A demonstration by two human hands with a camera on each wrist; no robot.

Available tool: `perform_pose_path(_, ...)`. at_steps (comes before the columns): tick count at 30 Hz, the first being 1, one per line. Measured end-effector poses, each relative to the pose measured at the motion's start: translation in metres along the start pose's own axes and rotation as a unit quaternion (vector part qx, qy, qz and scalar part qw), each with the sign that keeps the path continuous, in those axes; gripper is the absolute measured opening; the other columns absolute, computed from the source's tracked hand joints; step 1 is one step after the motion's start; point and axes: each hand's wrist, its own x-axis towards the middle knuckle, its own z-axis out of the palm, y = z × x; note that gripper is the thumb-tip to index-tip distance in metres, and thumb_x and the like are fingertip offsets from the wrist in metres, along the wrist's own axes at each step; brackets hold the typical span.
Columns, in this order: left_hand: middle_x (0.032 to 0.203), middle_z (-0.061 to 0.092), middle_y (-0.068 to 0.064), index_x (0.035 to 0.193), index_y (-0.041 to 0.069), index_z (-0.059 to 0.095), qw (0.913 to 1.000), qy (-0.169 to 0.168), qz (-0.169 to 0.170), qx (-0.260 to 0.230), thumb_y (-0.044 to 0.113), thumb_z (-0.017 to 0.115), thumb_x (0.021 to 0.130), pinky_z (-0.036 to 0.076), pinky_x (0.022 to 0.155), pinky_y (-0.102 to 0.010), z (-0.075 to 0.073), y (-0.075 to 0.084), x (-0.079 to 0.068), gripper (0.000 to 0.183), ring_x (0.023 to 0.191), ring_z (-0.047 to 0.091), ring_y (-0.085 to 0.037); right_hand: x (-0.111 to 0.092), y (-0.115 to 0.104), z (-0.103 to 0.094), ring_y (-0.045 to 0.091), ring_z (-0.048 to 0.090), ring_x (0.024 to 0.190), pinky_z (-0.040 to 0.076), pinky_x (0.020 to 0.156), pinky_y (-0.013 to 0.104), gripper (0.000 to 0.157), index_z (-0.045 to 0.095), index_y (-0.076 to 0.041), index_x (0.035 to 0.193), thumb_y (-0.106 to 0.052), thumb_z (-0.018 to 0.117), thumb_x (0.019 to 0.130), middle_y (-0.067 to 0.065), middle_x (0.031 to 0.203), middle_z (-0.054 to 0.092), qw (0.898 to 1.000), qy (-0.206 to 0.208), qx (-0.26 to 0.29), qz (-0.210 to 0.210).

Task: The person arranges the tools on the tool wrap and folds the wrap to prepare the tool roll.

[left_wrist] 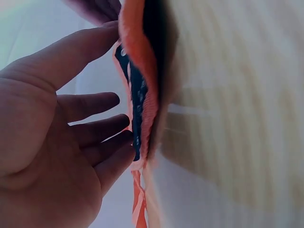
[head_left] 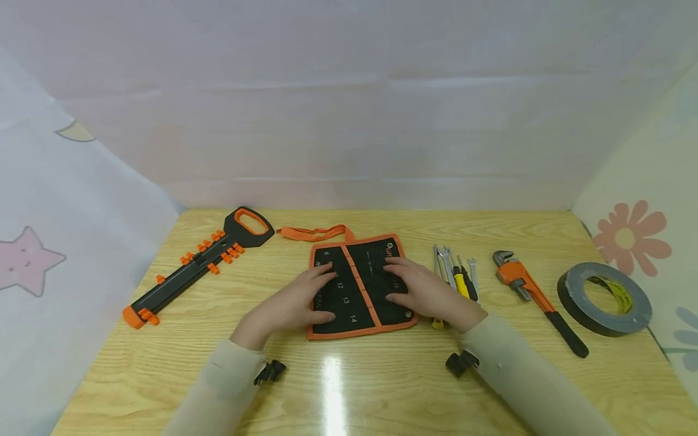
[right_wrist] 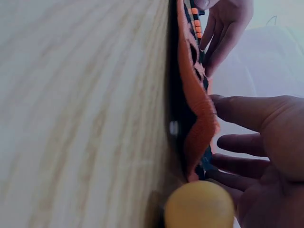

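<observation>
Both left hand (head_left: 288, 304) and right hand (head_left: 429, 293) touch the pouch (head_left: 358, 283) at nine and three o'clock, fingers loosely spread, grasping nothing.

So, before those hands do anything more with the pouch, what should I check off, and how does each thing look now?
1. Pouch spread open: ok, its numbered face is up.
2. Hands in place: ok, the left hand and right hand are at opposite sides of it.
3. Strap out of the way: ok, it lies beyond the pouch's far edge.
4. Small tools clear of the right arm: not ok, it crosses over some of them.
5. Wrench and tape clear: ok, both lie farther right.
6. Pockets empty: cannot tell.
</observation>
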Motion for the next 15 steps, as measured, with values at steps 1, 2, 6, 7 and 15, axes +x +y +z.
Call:
perform_pose_path(1,0.179,0.023,-0.017,0.167,0.004,0.038,1.0000,-0.002,0.000,0.000,0.032,0.082,0.098,0.034,0.129,-0.061,0.0013,0.0003,-0.0002,0.087,0.166,0.023,-0.043,0.0013,0.0004,0.0007,0.044,0.047,0.153,0.045,0.122,0.059,0.064,0.054,0.001,0.156,-0.025,0.077,0.102,0.021,0.170,0.042,1.000,-0.008,-0.002,0.002)
perform_pose_path(2,0.179,0.023,-0.017,0.167,0.004,0.039,1.0000,-0.005,0.001,0.001,0.032,0.082,0.098,0.035,0.129,-0.061,0.0026,0.0004,-0.0003,0.087,0.166,0.023,-0.042,0.0023,0.0009,0.0015,0.044,0.047,0.154,0.045,0.122,0.059,0.063,0.054,0.001,0.156,-0.025,0.077,0.103,0.021,0.171,0.041,1.000,-0.014,-0.004,0.003)
perform_pose_path(6,0.179,0.022,-0.018,0.166,0.003,0.040,1.0000,-0.008,0.004,0.005,0.030,0.083,0.097,0.036,0.129,-0.059,0.0060,0.0004,-0.0001,0.086,0.166,0.023,-0.042,0.0031,0.0013,0.0034,0.043,0.047,0.153,0.045,0.122,0.058,0.059,0.057,0.002,0.153,-0.024,0.077,0.103,0.021,0.170,0.042,1.000,-0.026,-0.011,0.004)
perform_pose_path(7,0.179,0.023,-0.018,0.166,0.003,0.040,0.9999,-0.007,0.004,0.006,0.030,0.083,0.097,0.035,0.129,-0.059,0.0066,0.0001,0.0001,0.086,0.166,0.023,-0.042,0.0030,0.0013,0.0036,0.043,0.047,0.153,0.046,0.121,0.058,0.058,0.058,0.002,0.152,-0.023,0.077,0.103,0.021,0.170,0.042,1.000,-0.024,-0.015,0.002)
perform_pose_path(15,0.180,0.022,-0.017,0.166,0.004,0.041,0.9997,-0.015,-0.002,0.017,0.029,0.083,0.098,0.035,0.129,-0.059,0.0056,-0.0006,0.0020,0.085,0.167,0.021,-0.041,0.0016,0.0006,0.0042,0.042,0.049,0.151,0.046,0.121,0.056,0.052,0.063,0.002,0.147,-0.022,0.077,0.103,0.020,0.166,0.046,1.000,-0.014,-0.028,-0.005)
